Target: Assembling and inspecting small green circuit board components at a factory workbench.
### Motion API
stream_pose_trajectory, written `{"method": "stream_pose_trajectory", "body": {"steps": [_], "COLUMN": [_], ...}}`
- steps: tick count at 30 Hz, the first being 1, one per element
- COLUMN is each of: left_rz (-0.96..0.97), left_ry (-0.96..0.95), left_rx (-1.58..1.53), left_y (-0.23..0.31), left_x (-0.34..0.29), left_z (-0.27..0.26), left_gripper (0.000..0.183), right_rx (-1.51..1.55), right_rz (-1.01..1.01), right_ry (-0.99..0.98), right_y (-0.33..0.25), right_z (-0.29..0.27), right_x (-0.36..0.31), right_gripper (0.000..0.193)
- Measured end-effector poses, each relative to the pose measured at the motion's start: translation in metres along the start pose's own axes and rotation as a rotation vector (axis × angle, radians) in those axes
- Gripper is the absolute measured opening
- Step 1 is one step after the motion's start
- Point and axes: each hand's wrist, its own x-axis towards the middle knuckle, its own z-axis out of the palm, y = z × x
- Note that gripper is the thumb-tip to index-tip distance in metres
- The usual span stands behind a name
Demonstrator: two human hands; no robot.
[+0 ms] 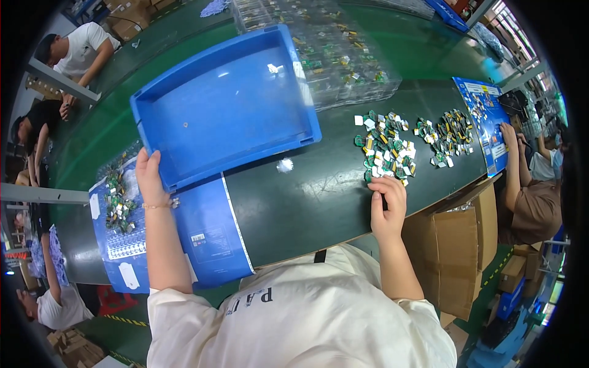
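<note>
A blue plastic bin (227,113) is tipped toward me over the table, holding only a few tiny scraps. My left hand (151,178) is closed on its near left corner, fingers over the rim. My right hand (388,205) rests at the near edge of a pile of small green, white and yellow parts (386,147). Its fingers are loosely curved with the thumb apart, and I see nothing held in it. A second pile of similar parts (453,135) lies to the right of the first.
Stacked clear plastic trays (343,61) with green parts stand behind the bin. A blue printed mat (215,236) with more parts (119,202) lies at left. Another blue sheet (485,122) is at right, near a co-worker's hands. A cardboard box (448,257) stands below the table edge.
</note>
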Motion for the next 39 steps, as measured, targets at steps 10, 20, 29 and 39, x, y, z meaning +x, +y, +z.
{"method": "stream_pose_trajectory", "body": {"steps": [10,20,29,39], "left_rz": [0.046,-0.261,-0.196,-0.114], "left_ry": [0.020,-0.007,-0.020,0.033], "left_rx": [0.092,0.164,0.585,0.723], "left_y": [0.054,0.016,0.030,0.031], "left_x": [-0.018,0.017,0.029,0.027], "left_z": [-0.080,-0.069,-0.065,-0.054], "left_gripper": [0.037,0.028,0.026,0.049], "right_rx": [-0.016,-0.005,-0.032,-0.016], "right_rz": [0.005,-0.013,0.000,0.001], "right_ry": [-0.033,-0.025,-0.032,-0.025], "right_y": [0.000,0.000,-0.002,-0.002], "right_z": [-0.001,0.000,0.000,-0.001], "right_x": [0.001,0.000,0.001,0.001], "right_gripper": [0.012,0.011,0.011,0.011]}}
